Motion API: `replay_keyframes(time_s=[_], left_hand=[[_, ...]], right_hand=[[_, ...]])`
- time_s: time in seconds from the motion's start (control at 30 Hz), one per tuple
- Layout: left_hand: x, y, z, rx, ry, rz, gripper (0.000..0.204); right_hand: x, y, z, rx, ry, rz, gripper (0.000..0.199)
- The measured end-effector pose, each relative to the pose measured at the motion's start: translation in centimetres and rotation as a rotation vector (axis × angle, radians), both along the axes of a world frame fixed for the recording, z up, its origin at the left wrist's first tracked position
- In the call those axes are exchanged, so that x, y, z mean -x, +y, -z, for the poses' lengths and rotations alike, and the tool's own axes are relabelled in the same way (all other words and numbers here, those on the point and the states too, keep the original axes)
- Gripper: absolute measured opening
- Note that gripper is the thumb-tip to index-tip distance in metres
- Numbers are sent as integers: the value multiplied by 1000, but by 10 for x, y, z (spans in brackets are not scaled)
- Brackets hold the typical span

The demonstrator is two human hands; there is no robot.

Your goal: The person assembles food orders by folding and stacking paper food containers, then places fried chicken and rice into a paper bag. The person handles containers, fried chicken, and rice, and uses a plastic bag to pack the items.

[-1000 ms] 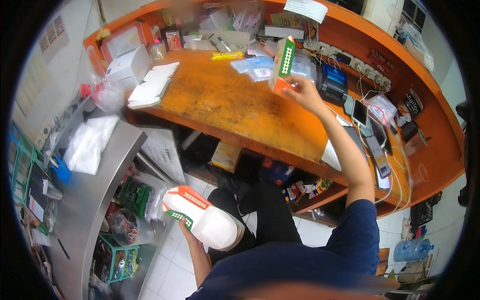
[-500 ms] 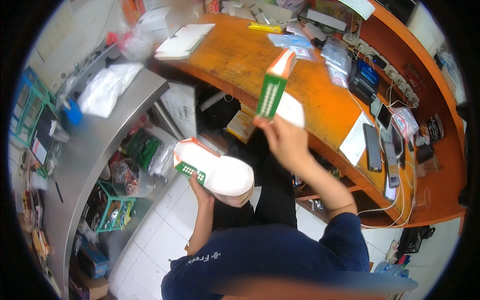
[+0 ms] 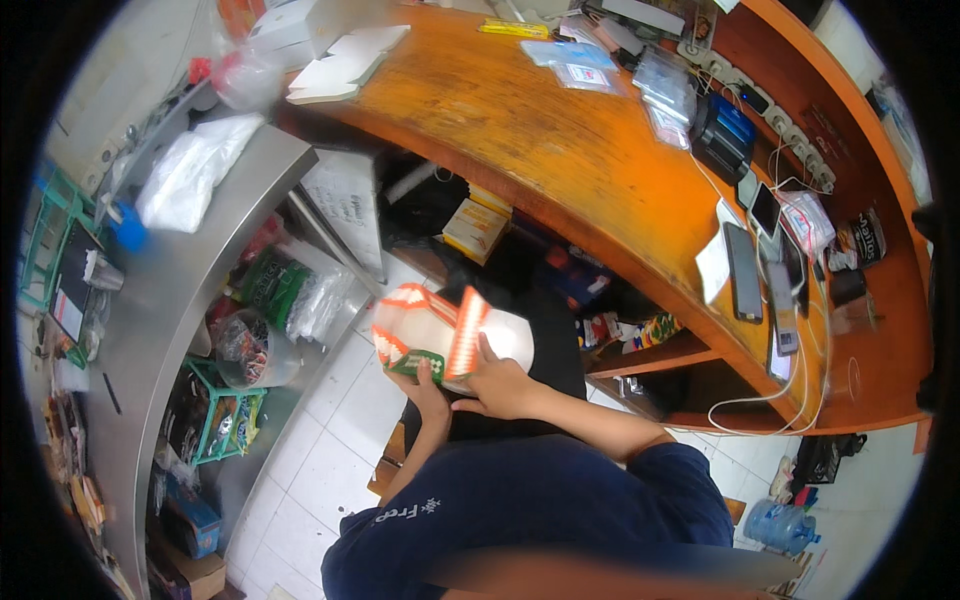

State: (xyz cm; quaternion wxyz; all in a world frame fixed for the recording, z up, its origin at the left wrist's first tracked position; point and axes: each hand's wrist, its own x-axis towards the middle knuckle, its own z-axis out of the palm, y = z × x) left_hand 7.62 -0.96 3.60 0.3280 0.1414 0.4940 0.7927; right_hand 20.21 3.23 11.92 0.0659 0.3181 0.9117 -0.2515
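Note:
Above my lap is a stack of open paper food cartons [image 3: 412,322], white inside with orange-and-white patterned edges and a green side panel. My left hand [image 3: 424,393] is closed around the near edge of this stack, thumb over the green panel. Over its right part stands another paper carton [image 3: 466,335], showing an orange-and-white striped panel and a white rounded flap. My right hand [image 3: 503,384] grips that carton at its near side, index finger pointing up along it. The two cartons touch or overlap; blur hides how far one sits inside the other.
A curved wooden desk [image 3: 480,115] lies ahead, with white folded card [image 3: 350,65] at its far left and phones [image 3: 742,270], cables and a blue-black device [image 3: 724,135] at right. A metal counter [image 3: 220,235] curves along the left. Yellow boxes [image 3: 478,225] sit beneath the desk.
My right hand has brought its carton from over the desk edge down and left onto the stack. My left hand has shifted slightly right with the stack. The view has turned a little.

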Motion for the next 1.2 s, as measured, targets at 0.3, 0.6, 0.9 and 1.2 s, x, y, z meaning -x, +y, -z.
replay_keyframes(time_s=[0.3, 0.6, 0.9, 1.2], left_hand=[[36, 12, 26, -75, -218, 113, 70], [81, 9, 34, -77, -79, 714, 79], [50, -15, -37, -102, 175, 772, 126], [44, -6, -82, 10, 353, 587, 43]], right_hand=[[-13, 18, -20, 614, 395, 254, 70], [-7, 31, -74, -339, 1078, 219, 106], [4, 25, -7, 586, 1104, 604, 95], [15, 8, 17, 531, 1031, 807, 49]])
